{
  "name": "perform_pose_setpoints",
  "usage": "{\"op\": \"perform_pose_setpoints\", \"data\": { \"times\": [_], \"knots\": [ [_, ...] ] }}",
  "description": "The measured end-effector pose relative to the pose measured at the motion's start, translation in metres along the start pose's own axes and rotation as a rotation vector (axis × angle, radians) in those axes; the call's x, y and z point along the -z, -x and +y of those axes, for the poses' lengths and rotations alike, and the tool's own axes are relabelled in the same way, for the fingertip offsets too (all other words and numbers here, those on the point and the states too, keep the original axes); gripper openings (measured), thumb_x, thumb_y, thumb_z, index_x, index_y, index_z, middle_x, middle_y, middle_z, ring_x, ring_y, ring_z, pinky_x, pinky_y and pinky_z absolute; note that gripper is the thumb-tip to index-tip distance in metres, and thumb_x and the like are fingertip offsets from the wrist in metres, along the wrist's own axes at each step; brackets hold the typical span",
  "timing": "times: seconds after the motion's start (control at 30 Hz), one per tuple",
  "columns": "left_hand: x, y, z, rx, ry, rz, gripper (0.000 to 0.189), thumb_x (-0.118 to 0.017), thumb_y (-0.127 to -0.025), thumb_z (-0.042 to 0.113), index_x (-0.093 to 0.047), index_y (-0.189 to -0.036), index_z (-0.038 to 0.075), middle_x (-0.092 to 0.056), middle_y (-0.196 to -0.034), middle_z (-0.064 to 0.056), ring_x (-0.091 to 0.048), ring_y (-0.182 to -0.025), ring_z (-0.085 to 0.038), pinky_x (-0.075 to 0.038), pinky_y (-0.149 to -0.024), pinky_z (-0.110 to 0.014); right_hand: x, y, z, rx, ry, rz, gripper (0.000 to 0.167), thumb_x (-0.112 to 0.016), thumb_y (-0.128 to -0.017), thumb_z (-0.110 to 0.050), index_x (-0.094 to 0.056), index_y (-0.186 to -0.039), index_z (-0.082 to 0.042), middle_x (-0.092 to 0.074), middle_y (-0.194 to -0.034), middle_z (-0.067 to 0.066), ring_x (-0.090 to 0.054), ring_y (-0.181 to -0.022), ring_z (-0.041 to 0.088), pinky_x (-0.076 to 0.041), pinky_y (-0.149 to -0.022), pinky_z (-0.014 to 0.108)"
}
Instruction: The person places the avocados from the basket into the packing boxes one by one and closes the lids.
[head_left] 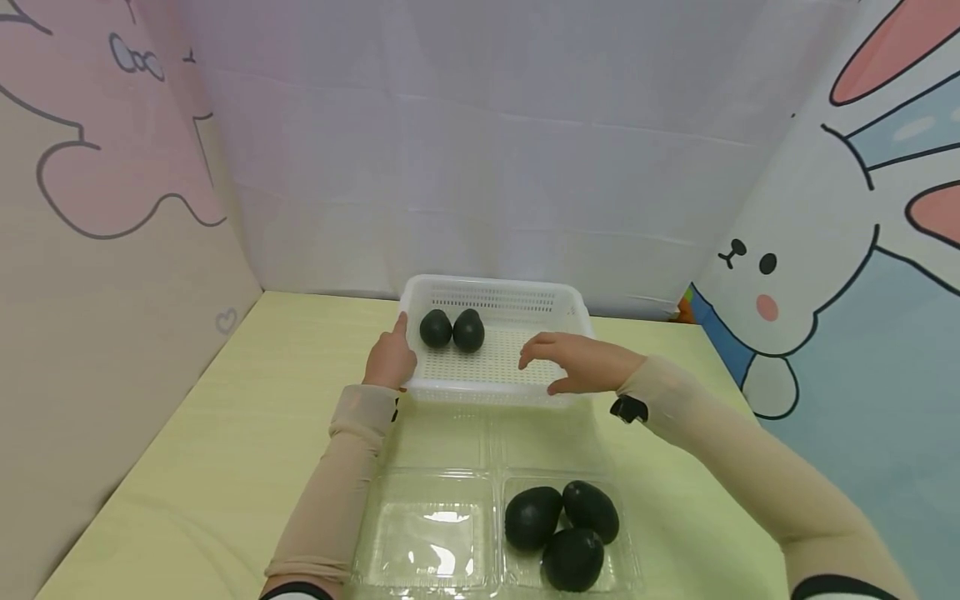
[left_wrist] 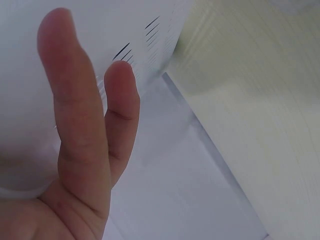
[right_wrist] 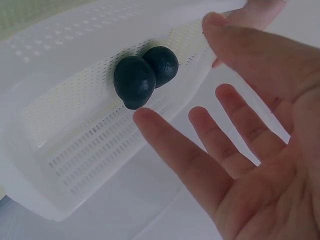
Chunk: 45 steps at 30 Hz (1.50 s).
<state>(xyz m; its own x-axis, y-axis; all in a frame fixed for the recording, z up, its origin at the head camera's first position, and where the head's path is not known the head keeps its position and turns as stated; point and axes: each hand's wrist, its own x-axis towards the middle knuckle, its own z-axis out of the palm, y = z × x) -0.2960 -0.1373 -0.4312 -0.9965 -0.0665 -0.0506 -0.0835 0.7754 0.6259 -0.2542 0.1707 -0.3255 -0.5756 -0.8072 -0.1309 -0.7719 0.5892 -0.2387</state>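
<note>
Here, RH (head_left: pixel 588 362) over bskt (head_left: pixel 487 387), LH (head_left: pixel 390 362) alongside

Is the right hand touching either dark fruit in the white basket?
Apart: the head view shows bare floor of the white basket between the right hand and the nearer dark fruit.

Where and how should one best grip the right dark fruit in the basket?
Probably grip the right fruit around its rounded middle, from above and right: its left side adjoins the other fruit, while its right faces open basket floor.
</note>
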Motion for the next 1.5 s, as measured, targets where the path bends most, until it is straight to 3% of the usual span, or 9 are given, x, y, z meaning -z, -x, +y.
{"op": "perform_pose_setpoints", "data": {
  "times": [0.27, 0.57, 0.87, 1.5],
  "knots": [
    [0.001, 0.0, -0.001, -0.006, -0.015, -0.002, 0.073, -0.046, -0.093, 0.002, -0.012, -0.157, 0.01, -0.05, -0.119, -0.031, -0.057, -0.079, -0.035, -0.049, -0.036, -0.027, 0.001, -0.014, 0.003, 0.009, -0.026, 0.001, 0.05, -0.077, -0.082, -0.01, -0.057, -0.127, -0.016, -0.052, -0.132, 0.002, -0.052, -0.118, 0.02, -0.055, -0.086, 0.033],
    [0.001, -0.001, 0.0, 0.001, -0.018, -0.001, 0.073, -0.046, -0.093, 0.002, -0.012, -0.157, 0.01, -0.05, -0.119, -0.031, -0.058, -0.083, -0.037, -0.049, -0.036, -0.028, 0.003, -0.03, 0.007, -0.006, 0.007, -0.015, 0.054, -0.078, -0.082, -0.013, -0.056, -0.13, -0.016, -0.051, -0.134, 0.003, -0.051, -0.123, 0.023, -0.048, -0.1, 0.038],
    [0.0, -0.003, -0.002, -0.004, -0.016, -0.001, 0.073, -0.047, -0.093, 0.003, -0.013, -0.156, 0.009, -0.05, -0.119, -0.031, -0.058, -0.083, -0.037, -0.048, -0.035, -0.027, 0.009, -0.045, 0.011, -0.006, 0.047, -0.019, 0.055, -0.079, -0.081, -0.013, -0.056, -0.13, -0.014, -0.05, -0.135, 0.006, -0.051, -0.124, 0.025, -0.046, -0.103, 0.038],
    [0.0, -0.002, -0.001, -0.011, -0.003, 0.01, 0.073, -0.047, -0.092, 0.002, -0.014, -0.156, 0.01, -0.051, -0.119, -0.031, -0.059, -0.084, -0.037, -0.049, -0.035, -0.028, 0.014, -0.081, 0.021, -0.026, 0.019, -0.025, 0.058, -0.079, -0.081, -0.014, -0.053, -0.134, -0.015, -0.047, -0.139, 0.006, -0.045, -0.13, 0.024, -0.041, -0.108, 0.038]
  ]
}}
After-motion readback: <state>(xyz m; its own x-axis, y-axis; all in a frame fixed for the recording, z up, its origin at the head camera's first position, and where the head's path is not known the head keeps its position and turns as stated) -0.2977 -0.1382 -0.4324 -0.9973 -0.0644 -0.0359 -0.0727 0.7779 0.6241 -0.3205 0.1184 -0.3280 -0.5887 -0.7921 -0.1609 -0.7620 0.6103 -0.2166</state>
